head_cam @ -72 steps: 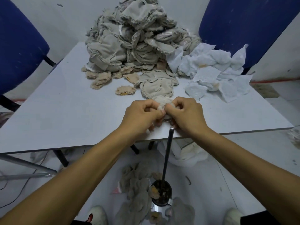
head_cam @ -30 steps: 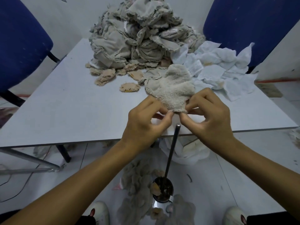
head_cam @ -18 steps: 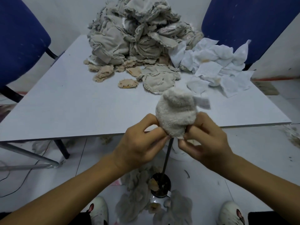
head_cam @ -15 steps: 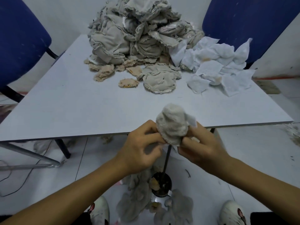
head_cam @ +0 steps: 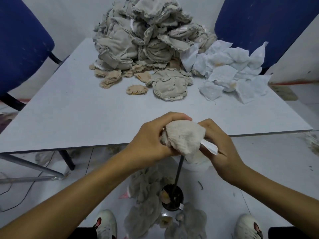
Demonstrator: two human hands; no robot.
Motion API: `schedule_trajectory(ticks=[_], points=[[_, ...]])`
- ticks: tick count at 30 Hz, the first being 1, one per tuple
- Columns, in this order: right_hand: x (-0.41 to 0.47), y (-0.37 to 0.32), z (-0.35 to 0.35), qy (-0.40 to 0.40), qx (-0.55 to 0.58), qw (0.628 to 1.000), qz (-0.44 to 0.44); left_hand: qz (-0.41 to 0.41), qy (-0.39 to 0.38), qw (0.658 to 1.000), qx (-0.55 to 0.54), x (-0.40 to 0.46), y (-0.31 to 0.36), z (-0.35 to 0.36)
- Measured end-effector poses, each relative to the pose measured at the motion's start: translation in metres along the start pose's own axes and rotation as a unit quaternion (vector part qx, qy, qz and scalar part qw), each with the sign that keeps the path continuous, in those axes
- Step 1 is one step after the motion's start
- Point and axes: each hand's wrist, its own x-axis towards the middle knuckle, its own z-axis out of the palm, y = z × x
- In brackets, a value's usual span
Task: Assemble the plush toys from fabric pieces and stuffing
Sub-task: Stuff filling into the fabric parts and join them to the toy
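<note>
Left blue chair (head_cam: pixel 20 49) sits off the tabletop's far-left corner. Grey table (head_cam: pixel 72 118), near edge running across mid-frame. At the far edge, centre: big pile of grey fabric pieces (head_cam: pixel 145 35), frayed edges, stacked high. Tan scraps (head_cam: pixel 110 78) lie along the pile's near-left foot, one small tan round piece (head_cam: pixel 137 89) apart in front, and a flat grey round piece (head_cam: pixel 170 90) just right of it. White fabric squares (head_cam: pixel 229 73) spread toward the far-right corner, touching the grey pile; second blue chair (head_cam: pixel 262 23) behind them. At the near edge, centre: left hand (head_cam: pixel 151 142) curled round the left side of a fuzzy cream plush piece (head_cam: pixel 184 138), fingers wrapped over its top. Right hand (head_cam: pixel 222 149) holds the right side of the same piece, fingers behind it; a white tag (head_cam: pixel 209 146) sticks out of the plush over that hand. Plush is held in the air just over the near edge, not resting on the table. A thin dark rod (head_cam: pixel 178 171) runs down from under the plush to a black round base (head_cam: pixel 172 199) on the floor. More grey plush pieces (head_cam: pixel 146 209) heaped on the floor around the base, between two white shoes (head_cam: pixel 106 225).
</note>
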Motion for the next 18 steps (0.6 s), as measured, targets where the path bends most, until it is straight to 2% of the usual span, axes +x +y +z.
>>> schedule_trajectory(ticks=[2,4,7,9,13,15,18], points=[[-0.002,0.0,0.004,-0.017,0.02,0.998,0.048,0.0,-0.025,0.996,0.08,-0.003,-0.001,0.005],[-0.004,0.003,0.007,-0.028,-0.025,0.998,0.058,-0.01,-0.05,0.987,0.152,-0.001,-0.004,0.006],[-0.006,0.006,0.005,0.01,-0.079,0.996,0.049,-0.006,-0.063,0.963,0.263,0.003,-0.006,0.007],[-0.009,0.007,0.007,0.026,-0.084,0.995,0.056,-0.007,-0.049,0.96,0.275,0.003,-0.007,0.01],[-0.016,0.004,0.019,0.024,-0.126,0.99,0.059,0.004,-0.043,0.976,0.215,0.003,-0.006,0.012],[-0.018,0.006,0.025,-0.003,-0.139,0.988,0.063,0.033,-0.032,0.959,0.281,0.002,-0.01,0.016],[-0.022,0.011,0.03,-0.025,-0.163,0.985,0.058,0.051,-0.028,0.908,0.415,-0.001,-0.014,0.024]])
